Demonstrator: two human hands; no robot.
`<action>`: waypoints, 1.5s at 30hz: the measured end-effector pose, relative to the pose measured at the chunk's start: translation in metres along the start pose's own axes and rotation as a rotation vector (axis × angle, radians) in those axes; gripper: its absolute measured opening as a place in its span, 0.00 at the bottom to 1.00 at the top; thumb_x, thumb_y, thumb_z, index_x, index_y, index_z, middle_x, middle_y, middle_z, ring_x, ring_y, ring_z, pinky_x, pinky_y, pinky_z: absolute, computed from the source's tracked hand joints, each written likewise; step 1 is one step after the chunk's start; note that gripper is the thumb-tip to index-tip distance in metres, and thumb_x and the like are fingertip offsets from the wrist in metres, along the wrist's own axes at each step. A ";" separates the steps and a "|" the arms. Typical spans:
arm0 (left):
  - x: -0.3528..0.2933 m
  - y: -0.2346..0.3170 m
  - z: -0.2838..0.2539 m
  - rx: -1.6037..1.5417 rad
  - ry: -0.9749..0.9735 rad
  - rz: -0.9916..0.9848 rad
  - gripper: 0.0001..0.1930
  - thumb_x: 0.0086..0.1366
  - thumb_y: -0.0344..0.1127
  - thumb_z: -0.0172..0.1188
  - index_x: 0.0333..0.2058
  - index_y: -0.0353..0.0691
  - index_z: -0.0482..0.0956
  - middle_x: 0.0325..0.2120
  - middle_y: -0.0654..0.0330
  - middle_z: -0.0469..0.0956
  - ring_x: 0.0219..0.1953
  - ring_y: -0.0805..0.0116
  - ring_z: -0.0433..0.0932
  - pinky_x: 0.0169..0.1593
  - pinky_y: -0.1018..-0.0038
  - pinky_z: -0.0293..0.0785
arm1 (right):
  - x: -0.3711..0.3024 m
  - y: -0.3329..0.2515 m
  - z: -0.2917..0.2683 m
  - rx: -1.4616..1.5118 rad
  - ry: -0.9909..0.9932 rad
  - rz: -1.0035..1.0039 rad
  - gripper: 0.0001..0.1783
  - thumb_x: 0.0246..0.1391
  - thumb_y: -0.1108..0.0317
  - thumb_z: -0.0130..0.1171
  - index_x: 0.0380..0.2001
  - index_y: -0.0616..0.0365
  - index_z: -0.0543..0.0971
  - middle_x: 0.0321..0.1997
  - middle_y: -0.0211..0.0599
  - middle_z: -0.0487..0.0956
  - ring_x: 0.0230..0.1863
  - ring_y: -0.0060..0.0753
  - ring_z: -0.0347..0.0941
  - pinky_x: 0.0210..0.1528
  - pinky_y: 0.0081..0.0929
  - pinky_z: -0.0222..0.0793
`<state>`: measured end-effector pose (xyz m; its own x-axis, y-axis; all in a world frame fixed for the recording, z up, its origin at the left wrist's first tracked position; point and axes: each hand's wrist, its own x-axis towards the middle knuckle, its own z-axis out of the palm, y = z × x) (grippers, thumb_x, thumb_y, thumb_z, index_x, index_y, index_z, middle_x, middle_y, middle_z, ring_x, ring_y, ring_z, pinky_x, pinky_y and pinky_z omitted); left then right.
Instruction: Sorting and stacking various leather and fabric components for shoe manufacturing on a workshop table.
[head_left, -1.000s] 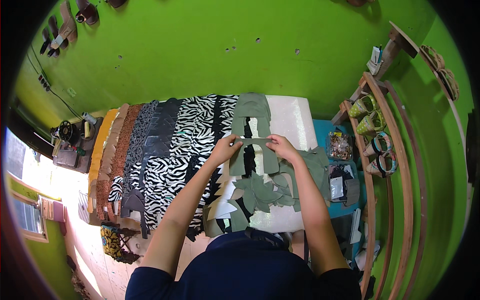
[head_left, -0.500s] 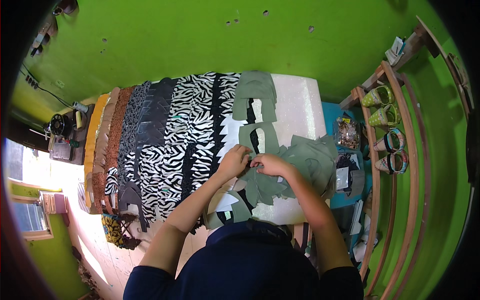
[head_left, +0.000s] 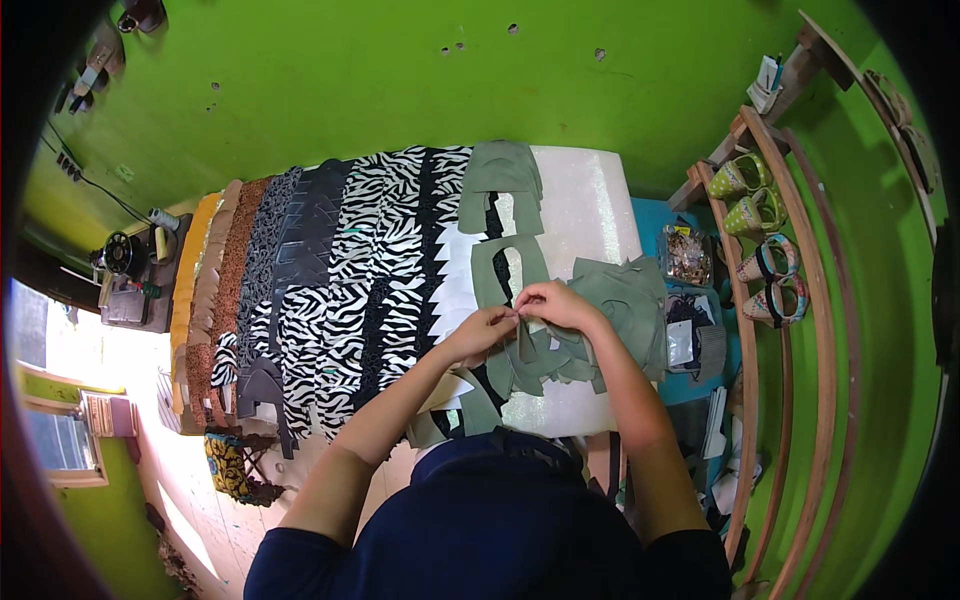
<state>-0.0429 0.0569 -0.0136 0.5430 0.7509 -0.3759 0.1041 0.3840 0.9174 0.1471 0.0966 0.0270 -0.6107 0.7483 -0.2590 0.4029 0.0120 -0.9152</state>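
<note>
My left hand (head_left: 484, 333) and my right hand (head_left: 556, 304) meet over the middle of the worktable, fingertips pinched close together. Between them they hold the edge of a grey-green cut piece (head_left: 524, 350) that looks like thin leather or sheet material; the fingers partly cover it. Under and right of my right hand spreads a loose pile of grey-green cut pieces (head_left: 618, 305). Just beyond the hands lies a curved grey-green piece (head_left: 490, 268) with a black strip beside it. Farther back sits a neat overlapping stack of the same pieces (head_left: 503, 170).
Overlapping rows of zebra-print pieces (head_left: 340, 325), black, brown and yellow pieces cover the table's left side. A white sparkly sheet (head_left: 585, 200) lies at right. Beyond are a clear box of small parts (head_left: 685, 255) and a wooden rack (head_left: 800, 260) with sandals.
Both hands have risen slightly from the pile and drawn their fingertips together. The right hand has turned and now pinches beside the left. The view has shifted a little.
</note>
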 end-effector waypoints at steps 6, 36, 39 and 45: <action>-0.009 0.016 0.020 -0.051 0.016 0.111 0.19 0.60 0.37 0.54 0.47 0.32 0.67 0.37 0.60 0.73 0.40 0.75 0.71 0.42 0.80 0.68 | -0.011 0.013 -0.006 0.315 0.106 -0.012 0.06 0.51 0.74 0.52 0.33 0.62 0.74 0.33 0.28 0.74 0.36 0.17 0.68 0.41 0.15 0.63; -0.008 0.007 0.017 -0.277 0.197 -0.006 0.14 0.62 0.38 0.52 0.41 0.35 0.71 0.31 0.63 0.73 0.32 0.77 0.72 0.33 0.80 0.69 | -0.025 0.013 0.011 0.797 -0.008 0.130 0.05 0.52 0.69 0.55 0.31 0.57 0.70 0.31 0.28 0.73 0.34 0.20 0.72 0.37 0.18 0.72; -0.011 0.012 0.023 -0.079 0.199 0.137 0.13 0.62 0.37 0.52 0.41 0.35 0.71 0.31 0.63 0.74 0.31 0.78 0.72 0.34 0.79 0.69 | -0.026 0.018 0.008 0.784 0.014 0.134 0.06 0.52 0.69 0.55 0.32 0.57 0.70 0.30 0.28 0.73 0.33 0.19 0.72 0.35 0.18 0.72; -0.010 0.005 0.007 -0.053 0.361 0.122 0.10 0.59 0.32 0.53 0.37 0.32 0.71 0.24 0.62 0.75 0.25 0.78 0.71 0.30 0.81 0.68 | -0.035 -0.002 -0.012 0.558 0.081 0.216 0.17 0.49 0.71 0.56 0.42 0.60 0.66 0.26 0.30 0.73 0.25 0.19 0.72 0.27 0.17 0.70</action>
<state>-0.0419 0.0477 -0.0039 0.2198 0.9298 -0.2952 0.0087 0.3007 0.9537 0.1761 0.0782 0.0418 -0.4922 0.7435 -0.4527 0.0802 -0.4791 -0.8741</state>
